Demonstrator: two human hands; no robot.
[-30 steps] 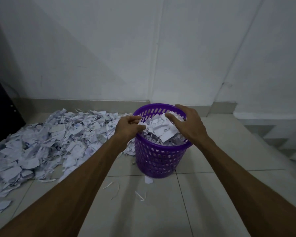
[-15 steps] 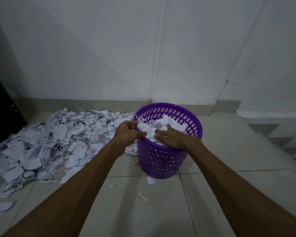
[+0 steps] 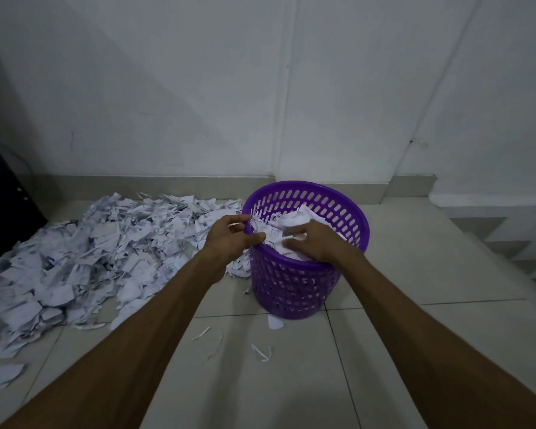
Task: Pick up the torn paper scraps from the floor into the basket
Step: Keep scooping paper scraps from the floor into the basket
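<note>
A purple perforated basket [image 3: 291, 289] stands on the tiled floor near the wall, filled to the rim with white torn paper scraps [image 3: 297, 216]. My left hand [image 3: 229, 238] grips the basket's left rim, thumb and fingers curled round it. My right hand [image 3: 314, 243] lies palm down on the scraps inside the basket, fingers stretched out and pressing on them. A large heap of torn paper scraps [image 3: 90, 258] covers the floor to the left of the basket, reaching up to its side.
A few thin paper slivers [image 3: 260, 352] and one small scrap [image 3: 274, 322] lie on the tiles in front of the basket. A dark piece of furniture [image 3: 0, 196] stands at the far left. Patterned steps [image 3: 502, 236] descend at the right.
My right hand came down from above the basket onto the scraps and now lies flatter on them. My left hand stayed on the basket's rim.
</note>
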